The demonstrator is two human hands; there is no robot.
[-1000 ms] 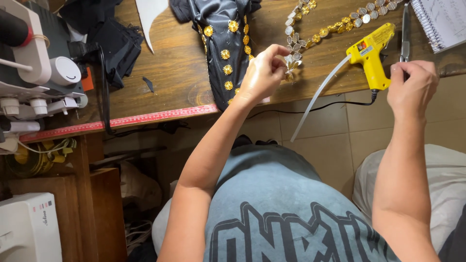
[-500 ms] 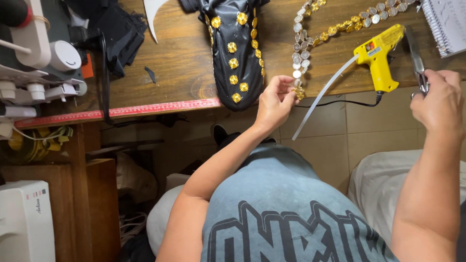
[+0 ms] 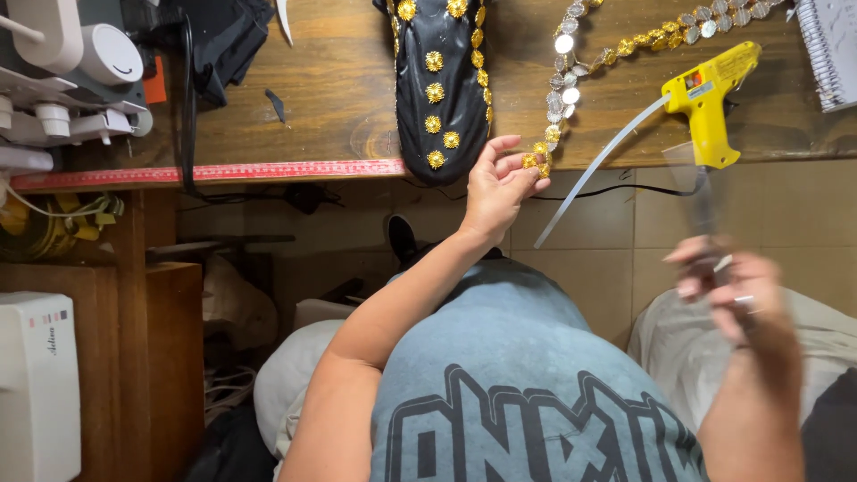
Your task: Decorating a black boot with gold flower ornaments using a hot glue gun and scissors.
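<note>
My left hand (image 3: 498, 186) pinches the loose end of a gold and silver sequin trim (image 3: 568, 70) at the front edge of the wooden table (image 3: 339, 98). Just left of it lies a black fabric piece (image 3: 439, 89) studded with gold flower ornaments. My right hand (image 3: 734, 290) is blurred, below the table edge and over my lap. It is closed on a pair of scissors (image 3: 703, 201) whose blades point up toward the table. A yellow glue gun (image 3: 710, 87) with a white glue stick (image 3: 596, 163) lies on the table above that hand.
A white sewing machine (image 3: 62, 80) stands at the table's left end, with dark cloth (image 3: 228, 40) beside it. A red measuring strip (image 3: 223, 170) runs along the table's front edge. A spiral notebook (image 3: 836, 49) lies at the far right. A white appliance (image 3: 36, 384) stands low on the left.
My right hand closed on the scissors beside the glue gun and pulled them down off the table toward my lap. My left hand stayed on the trim's end.
</note>
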